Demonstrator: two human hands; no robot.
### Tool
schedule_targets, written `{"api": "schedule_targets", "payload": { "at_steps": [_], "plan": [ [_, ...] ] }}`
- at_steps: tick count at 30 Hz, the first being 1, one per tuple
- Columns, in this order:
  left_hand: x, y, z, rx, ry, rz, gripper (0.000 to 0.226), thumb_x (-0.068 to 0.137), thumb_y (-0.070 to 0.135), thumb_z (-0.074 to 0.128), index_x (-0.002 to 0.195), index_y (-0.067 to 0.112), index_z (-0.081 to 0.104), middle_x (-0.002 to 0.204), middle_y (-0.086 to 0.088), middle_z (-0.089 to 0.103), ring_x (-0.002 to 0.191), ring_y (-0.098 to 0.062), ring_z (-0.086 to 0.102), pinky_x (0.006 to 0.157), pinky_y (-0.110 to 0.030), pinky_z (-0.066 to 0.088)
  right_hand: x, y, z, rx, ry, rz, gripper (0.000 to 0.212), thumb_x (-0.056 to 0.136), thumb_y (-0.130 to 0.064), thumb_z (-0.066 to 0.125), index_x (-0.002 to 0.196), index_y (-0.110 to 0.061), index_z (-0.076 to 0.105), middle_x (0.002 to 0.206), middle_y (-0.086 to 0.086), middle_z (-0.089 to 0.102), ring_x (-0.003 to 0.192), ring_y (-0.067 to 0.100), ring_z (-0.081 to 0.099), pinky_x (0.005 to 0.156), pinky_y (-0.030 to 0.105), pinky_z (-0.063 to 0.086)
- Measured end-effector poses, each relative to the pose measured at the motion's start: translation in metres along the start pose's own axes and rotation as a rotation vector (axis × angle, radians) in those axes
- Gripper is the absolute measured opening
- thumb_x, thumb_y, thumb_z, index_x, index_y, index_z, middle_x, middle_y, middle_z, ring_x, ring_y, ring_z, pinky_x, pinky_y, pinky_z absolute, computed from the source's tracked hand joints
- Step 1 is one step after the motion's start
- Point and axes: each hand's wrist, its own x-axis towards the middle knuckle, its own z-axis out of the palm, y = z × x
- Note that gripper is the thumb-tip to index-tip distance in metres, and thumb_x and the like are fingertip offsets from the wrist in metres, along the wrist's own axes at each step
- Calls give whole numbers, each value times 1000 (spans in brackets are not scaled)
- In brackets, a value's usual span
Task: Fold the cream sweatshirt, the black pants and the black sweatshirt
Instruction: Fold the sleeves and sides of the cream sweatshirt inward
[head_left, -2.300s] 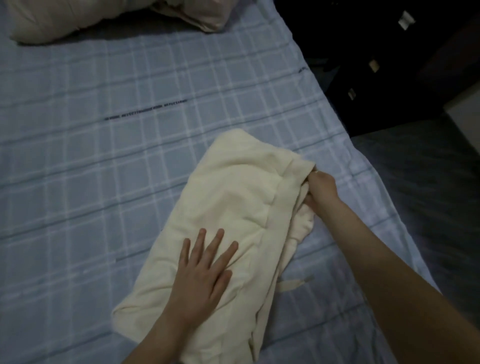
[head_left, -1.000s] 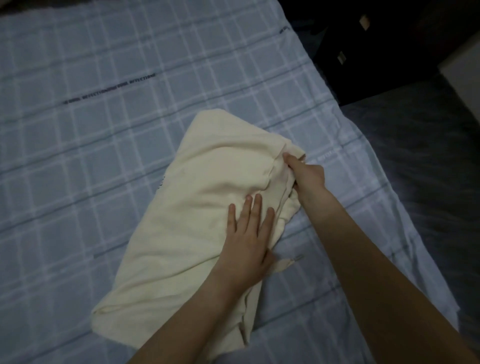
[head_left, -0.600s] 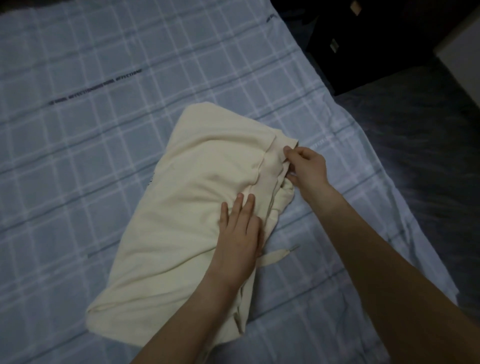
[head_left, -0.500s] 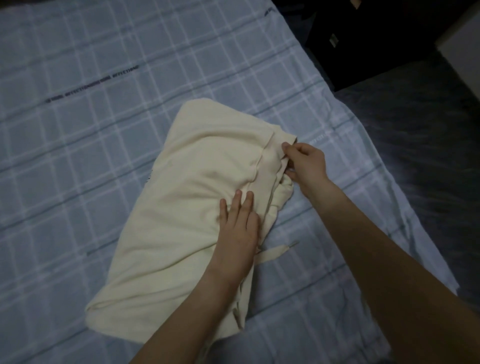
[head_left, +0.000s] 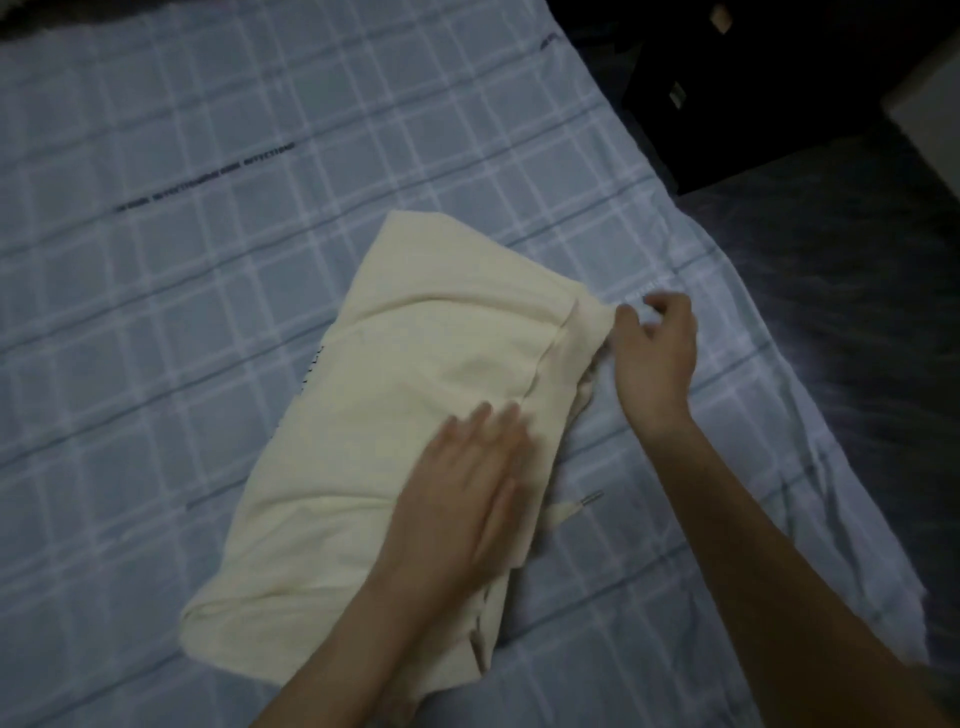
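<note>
- cream sweatshirt (head_left: 415, 395): folded into a long bundle, lying diagonally on the blue plaid bedsheet (head_left: 208, 312), near the bed's right edge.
- left hand (head_left: 467, 499): flat, palm down on the sweatshirt's right half, fingers extended and close together, gripping nothing (motion-blurred).
- right hand (head_left: 655, 358): at the sweatshirt's upper right corner, fingers loosely curled; thumb and forefinger tips touch the fabric edge, but I cannot tell if they actually pinch it.
- drawstring (head_left: 574, 508): cream, metal-tipped end pokes out from under the bundle, just right of the left hand's fingers, on bare sheet.
- line of dark print on the sheet, well beyond and left of both hands (unreadable).
- dark furniture (head_left: 727, 104) off the bed, beyond the right hand's fingertips.
</note>
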Motion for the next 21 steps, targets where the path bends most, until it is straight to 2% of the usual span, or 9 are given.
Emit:
{"api": "schedule_targets", "payload": {
  "at_steps": [2, 3, 4, 6, 9, 12, 15, 18, 21],
  "plan": [
    [1, -25, -14, 145, 58, -193, 53, 104, 33, 20, 148, 11, 40, 157, -9, 34, 146, -28, 29, 118, -51, 18, -22, -22, 13, -114, -41, -373, 38, 100, -23, 47, 136, -12, 49, 141, 8, 48, 129, 18, 43, 107, 19, 28],
    [-1, -39, -13, 173, 62, -317, 55, 103, 35, 20, 151, 13, 35, 159, -10, 29, 148, -30, 24, 119, -53, 14, -34, -32, 26, -174, -116, -530, 44, 100, -26, 42, 142, -13, 45, 148, 9, 43, 137, 22, 37, 114, 25, 23],
    [-6, -49, -8, 195, 49, -407, 56, 101, 37, 21, 152, 14, 30, 160, -12, 24, 149, -31, 19, 119, -55, 11, -44, -33, 43, -271, -200, -657, 48, 101, -31, 38, 147, -16, 41, 154, 8, 38, 144, 25, 30, 118, 34, 18],
    [-19, -57, 13, 214, -24, -442, 60, 100, 40, 26, 154, 15, 26, 162, -15, 16, 150, -33, 11, 117, -61, 10, -53, -19, 69, -523, -330, -794, 53, 101, -40, 29, 152, -28, 31, 160, 0, 29, 149, 24, 20, 121, 43, 11],
    [-28, -63, 34, 184, -108, -365, 63, 99, 42, 29, 156, 17, 22, 164, -13, 7, 152, -30, 2, 117, -63, 6, -40, 21, 84, -724, -397, -791, 55, 101, -46, 25, 155, -37, 18, 161, -5, 25, 149, 22, 19, 120, 46, 15],
    [-30, -69, 17, 70, -170, -321, 61, 99, 45, 29, 156, 25, 20, 165, -5, 2, 152, -22, -6, 120, -55, 1, -29, 29, 88, -791, -404, -790, 56, 100, -47, 24, 155, -36, 19, 160, -2, 29, 148, 25, 24, 118, 46, 18],
    [-58, -82, -22, -9, -186, -292, 54, 101, 40, 31, 154, 30, 27, 163, 4, 15, 152, -15, 5, 121, -50, 6, -45, 10, 78, -816, -429, -771, 58, 99, -48, 20, 155, -31, 21, 161, 4, 26, 148, 30, 21, 118, 49, 14],
    [-111, -96, -49, 182, -93, -397, 54, 100, 41, 28, 152, 27, 33, 159, 3, 28, 149, -23, 19, 119, -56, 8, -109, -3, 56, -709, -471, -789, 58, 98, -45, 26, 153, -25, 30, 160, 7, 29, 148, 31, 21, 119, 51, 14],
    [-168, -98, -38, 209, -153, -523, 55, 100, 45, 26, 153, 28, 30, 160, -2, 26, 148, -30, 22, 117, -61, 10, -207, 18, 44, -658, -541, -807, 57, 98, -44, 32, 152, -25, 35, 158, 3, 33, 148, 28, 25, 118, 53, 19]
  ]
}}
